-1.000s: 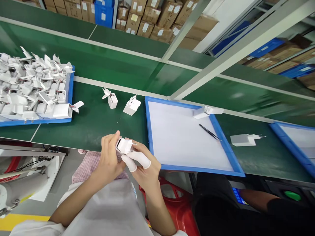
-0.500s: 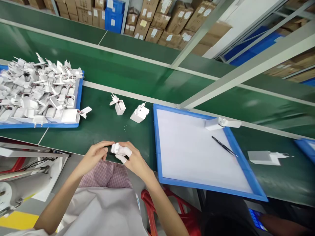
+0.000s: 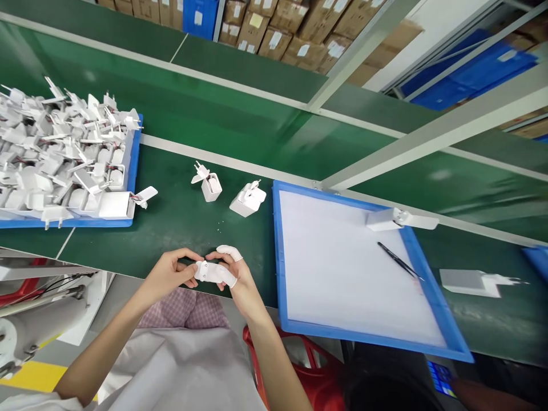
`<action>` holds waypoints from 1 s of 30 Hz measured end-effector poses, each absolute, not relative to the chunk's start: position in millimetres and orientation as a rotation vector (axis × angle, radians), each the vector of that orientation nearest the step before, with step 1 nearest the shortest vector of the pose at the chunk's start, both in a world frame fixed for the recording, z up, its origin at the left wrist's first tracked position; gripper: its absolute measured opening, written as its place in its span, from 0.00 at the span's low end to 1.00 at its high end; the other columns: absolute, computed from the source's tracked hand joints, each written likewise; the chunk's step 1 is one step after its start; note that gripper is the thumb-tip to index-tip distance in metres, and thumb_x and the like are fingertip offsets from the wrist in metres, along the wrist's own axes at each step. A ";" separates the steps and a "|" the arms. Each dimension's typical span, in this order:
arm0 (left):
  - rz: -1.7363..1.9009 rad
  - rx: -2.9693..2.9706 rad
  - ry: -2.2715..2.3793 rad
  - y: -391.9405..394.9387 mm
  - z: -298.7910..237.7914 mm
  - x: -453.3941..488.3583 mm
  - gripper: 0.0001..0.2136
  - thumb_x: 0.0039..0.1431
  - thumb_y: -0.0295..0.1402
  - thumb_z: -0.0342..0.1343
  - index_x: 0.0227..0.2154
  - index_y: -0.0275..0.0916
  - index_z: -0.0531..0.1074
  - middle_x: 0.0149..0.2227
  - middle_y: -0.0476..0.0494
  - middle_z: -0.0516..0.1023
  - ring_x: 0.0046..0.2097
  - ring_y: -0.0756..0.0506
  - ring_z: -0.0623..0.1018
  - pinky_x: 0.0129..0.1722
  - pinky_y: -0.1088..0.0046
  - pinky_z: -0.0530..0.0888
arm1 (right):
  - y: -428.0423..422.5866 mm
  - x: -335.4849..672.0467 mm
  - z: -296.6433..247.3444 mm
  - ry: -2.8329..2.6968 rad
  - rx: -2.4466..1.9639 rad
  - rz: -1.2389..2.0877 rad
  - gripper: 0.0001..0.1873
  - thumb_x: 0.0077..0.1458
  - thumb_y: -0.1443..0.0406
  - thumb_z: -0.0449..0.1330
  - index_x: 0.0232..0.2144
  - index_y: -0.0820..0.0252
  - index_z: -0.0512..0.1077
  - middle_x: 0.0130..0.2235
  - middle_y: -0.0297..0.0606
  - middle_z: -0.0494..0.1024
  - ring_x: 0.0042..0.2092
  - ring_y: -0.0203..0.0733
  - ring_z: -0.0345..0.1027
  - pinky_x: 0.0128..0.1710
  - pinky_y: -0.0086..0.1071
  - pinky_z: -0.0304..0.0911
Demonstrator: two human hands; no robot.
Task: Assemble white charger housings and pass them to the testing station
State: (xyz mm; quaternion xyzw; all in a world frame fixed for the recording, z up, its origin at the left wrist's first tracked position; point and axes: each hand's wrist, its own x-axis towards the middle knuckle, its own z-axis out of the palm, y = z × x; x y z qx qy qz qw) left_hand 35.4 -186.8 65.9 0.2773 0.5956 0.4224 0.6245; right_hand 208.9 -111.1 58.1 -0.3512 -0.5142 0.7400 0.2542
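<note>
My left hand [image 3: 173, 275] pinches the left end of a small white power adapter [image 3: 206, 271] with thumb and fingertips, just over the front edge of the green bench. Round its other side curl the fingers of my right hand [image 3: 240, 279], with white finger cots on some of the fingertips. Two small round metal spots show on the adapter's upper face; my fingers cover much of its body. Farther back on the bench stand an opened adapter [image 3: 212, 185] with its plug piece sticking out and another white adapter [image 3: 248, 198].
A blue tray heaped with white adapters [image 3: 64, 165] is at the left. To the right, a blue-rimmed tray [image 3: 280, 257] holds tweezers [image 3: 398, 261] and a white adapter [image 3: 385, 218]. Another adapter [image 3: 466, 282] lies beyond. A slanting metal post [image 3: 428, 131] rises behind.
Both hands have turned the adapter so its face with the metal spots shows more. My right index finger has lifted off it, and my left fingers have closed on its end.
</note>
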 end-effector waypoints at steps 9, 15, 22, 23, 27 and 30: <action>0.843 0.634 1.158 -177.5 73.5 19.9 0.19 0.56 0.45 0.61 0.46 0.38 0.75 0.40 0.42 0.79 0.37 0.46 0.80 0.42 0.70 0.80 | -106.2 209.5 68.6 -1.406 -1.078 2.082 0.16 0.53 0.57 0.64 0.38 0.55 0.62 0.39 0.36 0.69 0.32 0.37 0.66 0.17 0.23 0.57; 0.841 0.618 1.160 -174.6 72.0 22.1 0.18 0.56 0.45 0.62 0.44 0.38 0.75 0.36 0.42 0.80 0.35 0.46 0.80 0.39 0.68 0.80 | -109.6 214.6 50.6 -1.497 -1.009 1.945 0.16 0.54 0.55 0.62 0.40 0.55 0.64 0.39 0.38 0.71 0.30 0.36 0.65 0.20 0.25 0.60; 0.808 0.617 1.126 -177.2 69.5 24.9 0.19 0.56 0.45 0.61 0.45 0.38 0.75 0.41 0.41 0.79 0.37 0.44 0.80 0.41 0.65 0.81 | -101.9 223.7 55.5 -1.461 -1.020 2.104 0.16 0.55 0.54 0.62 0.42 0.57 0.70 0.39 0.38 0.74 0.24 0.33 0.61 0.21 0.29 0.64; 0.803 0.618 1.122 -178.2 69.7 25.6 0.18 0.57 0.45 0.61 0.45 0.38 0.74 0.41 0.41 0.78 0.39 0.44 0.80 0.42 0.64 0.81 | -100.9 223.6 58.5 -1.459 -1.040 2.132 0.16 0.54 0.55 0.62 0.41 0.57 0.70 0.39 0.38 0.74 0.25 0.33 0.62 0.21 0.28 0.63; 0.862 0.620 1.169 -182.1 70.9 31.1 0.17 0.58 0.44 0.60 0.45 0.38 0.74 0.43 0.42 0.77 0.39 0.45 0.79 0.42 0.67 0.80 | -103.5 220.8 65.9 -1.482 -1.123 2.115 0.13 0.54 0.58 0.62 0.39 0.57 0.68 0.40 0.39 0.74 0.29 0.36 0.66 0.19 0.25 0.61; 0.871 0.614 1.172 -182.1 71.5 33.4 0.16 0.58 0.43 0.60 0.43 0.38 0.74 0.41 0.43 0.78 0.36 0.47 0.79 0.40 0.68 0.80 | -106.4 217.3 67.4 -1.432 -1.133 2.103 0.13 0.53 0.58 0.63 0.37 0.56 0.65 0.38 0.35 0.72 0.27 0.34 0.65 0.17 0.22 0.57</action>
